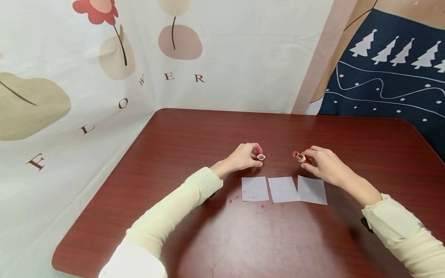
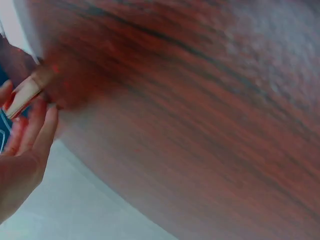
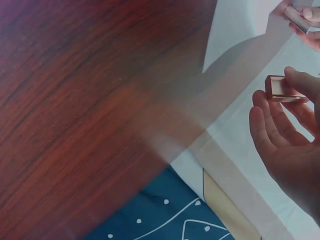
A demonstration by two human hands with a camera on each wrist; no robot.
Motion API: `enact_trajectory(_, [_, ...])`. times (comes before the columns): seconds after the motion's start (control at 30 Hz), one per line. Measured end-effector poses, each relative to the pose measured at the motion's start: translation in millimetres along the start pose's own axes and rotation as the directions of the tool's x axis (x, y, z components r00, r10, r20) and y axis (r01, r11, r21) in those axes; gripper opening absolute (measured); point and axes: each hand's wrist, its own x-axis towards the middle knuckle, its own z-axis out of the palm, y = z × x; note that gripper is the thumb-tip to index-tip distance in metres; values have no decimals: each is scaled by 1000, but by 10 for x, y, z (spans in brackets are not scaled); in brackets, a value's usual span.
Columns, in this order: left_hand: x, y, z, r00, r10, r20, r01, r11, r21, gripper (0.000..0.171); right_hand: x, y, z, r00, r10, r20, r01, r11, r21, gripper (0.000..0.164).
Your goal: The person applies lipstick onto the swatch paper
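Note:
My left hand (image 1: 242,157) pinches a lipstick cap (image 1: 261,157) between thumb and fingers, its hollow end facing the camera. In the left wrist view the cap (image 2: 25,97) is a pale beige tube, and there is red on the fingertips (image 2: 16,131). To the right, my right hand (image 1: 326,165) grips an uncapped lipstick (image 1: 301,157) by its base, the reddish tip pointing left toward the cap. The right wrist view shows a squarish, pinkish base (image 3: 281,89) under the thumb. Both hands are above the far side of three white paper pieces.
The left paper (image 1: 255,189), middle paper (image 1: 283,189) and right paper (image 1: 312,190) lie in a row on the reddish-brown table (image 1: 194,133). Small reddish smudges (image 1: 262,206) mark the tabletop near them. Printed cloth (image 1: 236,58) hangs behind the table.

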Motion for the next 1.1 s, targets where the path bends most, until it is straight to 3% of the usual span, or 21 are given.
enact_trajectory(0.17, [-108, 125, -66, 995, 3, -95, -3, 1000, 2, 60, 35, -54, -16, 996, -25, -81, 28, 999, 34, 19])
enact_trajectory(0.23, [-158, 226, -38, 990, -11, -139, -5, 993, -114, 59, 56, -87, -15, 992, -37, -119, 44, 997, 59, 19])
enact_trajectory(0.3, [-195, 337, 43, 987, -58, -152, 10, 955, -296, 53, 81, -126, -10, 988, -50, -146, 63, 994, 85, 20])
enact_trajectory(0.33, [-205, 398, 97, 985, -99, -141, 33, 912, -409, 50, 97, -147, -7, 987, -52, -152, 68, 993, 98, 21])
enact_trajectory(0.37, [-209, 456, 158, 981, -150, -120, 64, 845, -531, 49, 113, -170, -4, 986, -53, -155, 71, 991, 114, 22])
enact_trajectory(0.43, [-204, 570, 279, 966, -251, -62, 122, 656, -745, 44, 141, -214, 2, 986, -46, -158, 68, 989, 135, 25])
enact_trajectory(0.53, [-178, 713, 420, 925, -381, 10, 162, 370, -915, 39, 168, -267, 2, 983, -44, -178, 69, 988, 137, 26])
enact_trajectory(0.57, [-165, 750, 455, 911, -413, 14, 153, 304, -940, 36, 172, -278, 0, 980, -49, -191, 75, 988, 132, 26])
enact_trajectory(0.63, [-143, 799, 502, 886, -463, 11, 135, 237, -962, 32, 177, -299, 5, 973, -68, -218, 95, 989, 115, 25])
enact_trajectory(0.73, [-106, 824, 543, 834, -551, -40, 93, 211, -973, 34, 188, -324, 30, 961, -98, -258, 127, 987, 100, 24])
enact_trajectory(0.87, [-68, 844, 565, 758, -644, -105, 49, 216, -975, 45, 207, -359, 76, 957, -97, -275, 128, 987, 97, 24])
enact_trajectory(0.93, [-58, 862, 573, 724, -677, -134, 38, 233, -972, 47, 210, -372, 95, 962, -74, -262, 107, 988, 113, 23])
enact_trajectory(1.03, [-61, 888, 577, 698, -700, -149, 45, 250, -967, 44, 206, -382, 102, 980, -7, -197, 44, 982, 183, 19])
enact_trajectory(1.1, [-75, 903, 586, 691, -708, -143, 41, 236, -971, 44, 200, -390, 90, 990, 59, -126, -26, 967, 254, 21])
